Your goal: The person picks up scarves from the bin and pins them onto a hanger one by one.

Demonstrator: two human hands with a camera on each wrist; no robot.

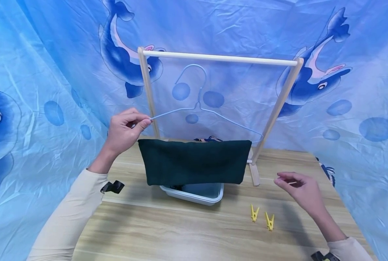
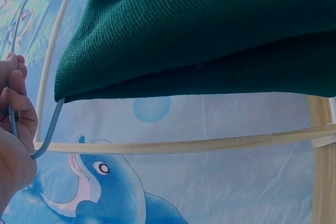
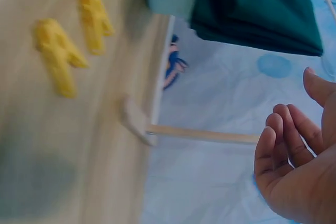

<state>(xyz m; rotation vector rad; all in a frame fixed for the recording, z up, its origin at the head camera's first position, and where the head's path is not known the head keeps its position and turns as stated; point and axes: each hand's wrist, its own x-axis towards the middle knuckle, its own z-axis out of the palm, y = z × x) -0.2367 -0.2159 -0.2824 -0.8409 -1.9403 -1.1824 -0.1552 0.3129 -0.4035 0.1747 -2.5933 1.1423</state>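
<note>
In the head view a dark green cloth point(image 1: 195, 161) hangs folded over the lower bar of a light blue wire hanger point(image 1: 226, 121). My left hand point(image 1: 125, 128) pinches the hanger at its left end, its hook pointing up below the rack's top rail. The left wrist view shows the cloth point(image 2: 199, 40) close up beside the fingers that hold the wire point(image 2: 50, 132). Off to the right, my right hand point(image 1: 300, 190) is in the air with loosely bent fingers and holds nothing. Two yellow clothespins point(image 1: 254, 213) point(image 1: 269, 221) lie on the table near it.
A wooden rack with a white top rail point(image 1: 220, 58) stands at the back of the wood-grain table point(image 1: 141, 221). Under the cloth sits a pale plastic basin point(image 1: 194, 197), partly hidden. A blue dolphin-print curtain point(image 1: 239, 29) surrounds the table.
</note>
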